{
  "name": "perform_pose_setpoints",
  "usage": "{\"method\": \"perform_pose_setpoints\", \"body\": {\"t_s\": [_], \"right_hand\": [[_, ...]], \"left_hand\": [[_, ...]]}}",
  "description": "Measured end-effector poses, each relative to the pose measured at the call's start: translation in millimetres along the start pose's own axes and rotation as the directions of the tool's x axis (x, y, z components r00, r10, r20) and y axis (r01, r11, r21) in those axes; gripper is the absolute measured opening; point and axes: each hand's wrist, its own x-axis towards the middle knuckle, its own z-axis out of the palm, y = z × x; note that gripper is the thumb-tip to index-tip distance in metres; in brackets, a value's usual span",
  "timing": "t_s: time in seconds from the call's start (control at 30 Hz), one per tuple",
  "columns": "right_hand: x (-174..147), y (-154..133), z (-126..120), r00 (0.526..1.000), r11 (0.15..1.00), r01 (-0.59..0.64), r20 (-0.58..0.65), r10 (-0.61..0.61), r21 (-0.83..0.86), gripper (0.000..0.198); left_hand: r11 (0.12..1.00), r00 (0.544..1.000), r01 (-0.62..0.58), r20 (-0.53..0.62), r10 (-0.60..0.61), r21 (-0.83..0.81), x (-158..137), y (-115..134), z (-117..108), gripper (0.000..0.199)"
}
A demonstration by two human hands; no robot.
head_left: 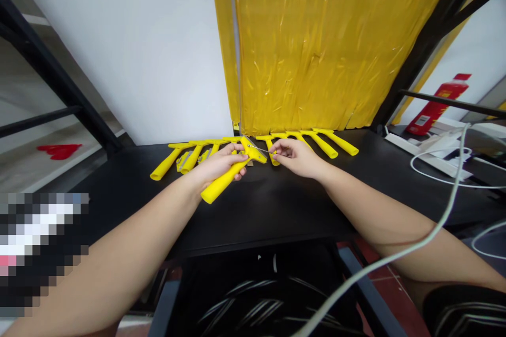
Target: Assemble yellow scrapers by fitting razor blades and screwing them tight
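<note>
My left hand [221, 162] is closed around a yellow T-shaped plastic handle [220, 184], whose hollow grip points down toward me and whose crosspiece faces up and right. Pinched in the fingers of my right hand [295, 157] is a thin metal rod [260, 149], its far end reaching the crosspiece; whether it enters a hole I cannot tell. Behind my hands, similar yellow handles lie in a row along the back of the black table, some on the left [164, 165] and some on the right [343, 143]. Small metallic pieces [182, 161] lie among the left ones, partly hidden.
A white panel [158, 52] and a yellow plastic curtain [312, 58] rise behind the black table [276, 210]. On the right are a red bottle [437, 105], a white strip [419, 154] and loose cables. One pale cable [395, 255] crosses before my right forearm.
</note>
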Motion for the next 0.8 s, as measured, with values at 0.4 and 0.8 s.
{"method": "perform_pose_setpoints", "body": {"t_s": [0.4,0.8], "right_hand": [[2,4,-1,0.996,0.997,-0.076,-0.044,0.077,0.020,0.020],[1,5,-2,0.995,0.998,-0.020,-0.099,0.025,0.053,0.015]], "left_hand": [[0.961,0.981,-0.195,0.018,0.195,0.194,2,-12,-1,0.032],[0.845,0.931,-0.326,-0.012,0.365,0.423,8,-21,-9,0.033]]}}
